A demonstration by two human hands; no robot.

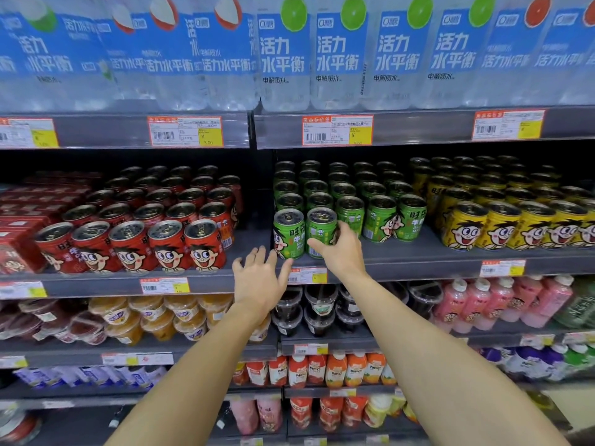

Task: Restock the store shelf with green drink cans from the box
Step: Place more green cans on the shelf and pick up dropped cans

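**Green cans go up at the shelf's front edge**

A person's right hand (338, 249) grips a green drink can (321, 231) standing upright at the front edge of a grey store shelf (418, 262), thumb on the can's left side and fingers (343, 228) wrapped round its right. Touching it on the left stands another green can (288, 233), also upright at the front edge. Behind and to the right, more green cans (380, 217) fill the shelf in rows running toward the back.

The left hand (259, 278) hovers just in front of the shelf edge, below and to the left of the front-left can, its fingers spread wide and holding nothing.

On the same shelf, red cans (128, 246) sit in rows to the left and yellow cans (502, 226) to the right. Price tags (307, 275) line the shelf's front strip. The shelf above carries clear bottles with blue labels (283, 53); those below hold cups and small bottles in orange, pink and dark colours. The box is out of view.
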